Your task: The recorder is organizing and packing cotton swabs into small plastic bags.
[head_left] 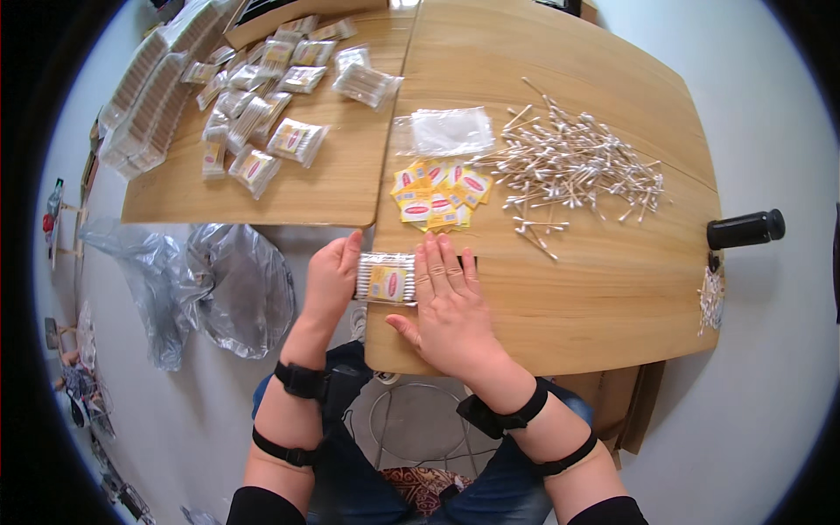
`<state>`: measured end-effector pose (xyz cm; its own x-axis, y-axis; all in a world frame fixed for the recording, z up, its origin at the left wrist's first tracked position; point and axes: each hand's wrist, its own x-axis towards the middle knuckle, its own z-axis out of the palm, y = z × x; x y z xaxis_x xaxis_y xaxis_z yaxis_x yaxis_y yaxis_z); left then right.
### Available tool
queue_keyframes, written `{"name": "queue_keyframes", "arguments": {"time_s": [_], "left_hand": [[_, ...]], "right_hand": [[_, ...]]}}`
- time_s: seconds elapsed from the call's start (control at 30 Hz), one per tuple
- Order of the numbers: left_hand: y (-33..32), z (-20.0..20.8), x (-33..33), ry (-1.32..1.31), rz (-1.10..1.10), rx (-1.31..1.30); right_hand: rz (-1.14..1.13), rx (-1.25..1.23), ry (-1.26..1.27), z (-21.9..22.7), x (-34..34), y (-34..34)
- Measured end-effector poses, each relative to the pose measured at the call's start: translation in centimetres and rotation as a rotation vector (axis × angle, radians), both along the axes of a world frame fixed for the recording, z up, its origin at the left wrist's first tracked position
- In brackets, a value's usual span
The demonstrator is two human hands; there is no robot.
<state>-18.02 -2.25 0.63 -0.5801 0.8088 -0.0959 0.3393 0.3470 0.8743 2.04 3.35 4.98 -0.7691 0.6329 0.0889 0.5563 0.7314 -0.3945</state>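
A clear packet of cotton swabs (pixel 387 278) with a yellow label card lies at the near left edge of the table. My left hand (pixel 330 278) grips its left end, thumb on top. Over its right end my right hand (pixel 451 302) lies flat, fingers stretched forward and thumb out to the side. Part of a small dark object (pixel 469 262) shows beside the right fingers; the rest is hidden. Just beyond the packet are loose yellow label cards (pixel 437 194) and a stack of clear bags (pixel 452 131). A heap of loose cotton swabs (pixel 577 166) spreads to their right.
Filled swab packets (pixel 262 105) are piled on the left table section, beside stacked clear plastic trays (pixel 149 109). Grey plastic bags (pixel 236 289) hang below that section's edge. A black cylinder (pixel 745 229) and more swabs (pixel 710 297) are at the right edge.
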Motion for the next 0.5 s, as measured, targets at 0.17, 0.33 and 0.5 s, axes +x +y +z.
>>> {"name": "queue_keyframes", "arguments": {"time_s": [0.17, 0.33, 0.5], "left_hand": [[0.2, 3.4, -1.0, 0.441, -0.053, -0.042], [2.7, 5.8, 3.7, 0.704, -0.097, 0.318], [4.4, 5.5, 8.9, 0.643, -0.265, 0.412]], "right_hand": [[-0.198, 0.127, 0.281, 0.7, 4.2, 4.8], [-0.42, 0.224, 0.246, 1.5, 9.6, 9.5], [-0.377, 0.114, 0.264, 0.9, 9.9, 9.1]]}}
